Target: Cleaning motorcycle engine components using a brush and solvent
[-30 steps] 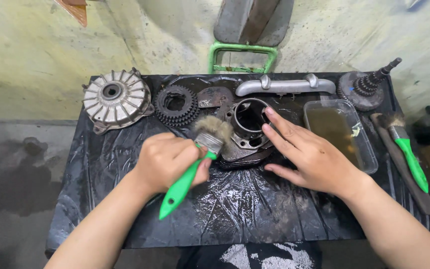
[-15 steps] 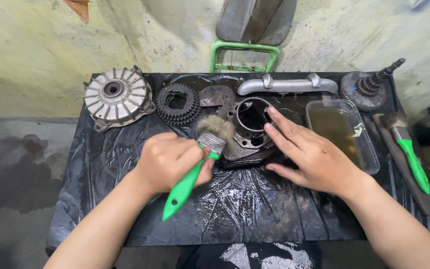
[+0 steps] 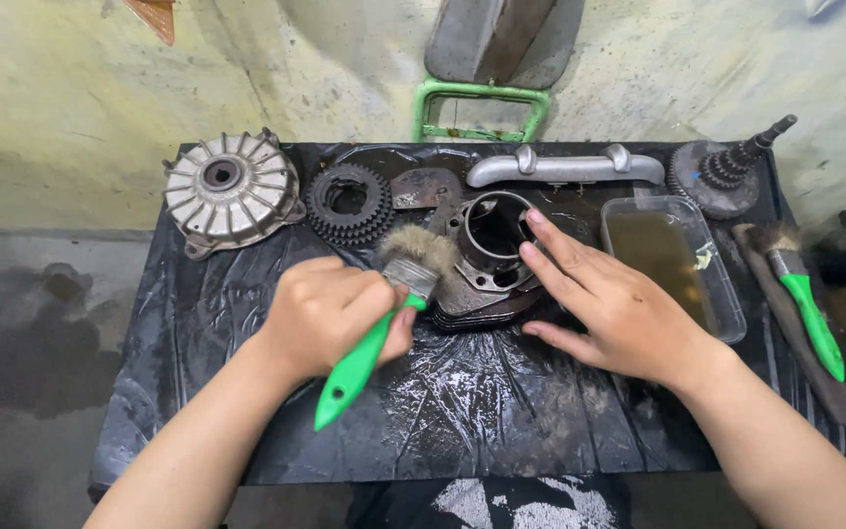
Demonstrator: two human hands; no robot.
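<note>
My left hand [image 3: 330, 313] grips a green-handled paintbrush [image 3: 369, 338]; its worn bristles rest against the left side of a rusty round metal cylinder part [image 3: 487, 245] in the middle of the table. My right hand [image 3: 614, 309] lies flat with fingers spread, its fingertips pressing on the right rim of that cylinder part. The part sits on black plastic sheeting [image 3: 462, 411] that covers the table.
A finned grey hub [image 3: 227, 186] lies at back left, a dark toothed gear [image 3: 350, 203] beside it, a grey metal handle bar [image 3: 565, 167] behind. A clear tray of brown liquid [image 3: 673, 260], a gear shaft [image 3: 727, 171] and a second green brush [image 3: 805, 304] lie right.
Almost nothing has moved; the brush bristles shifted slightly against the cylinder part while my right hand stayed on its rim.
</note>
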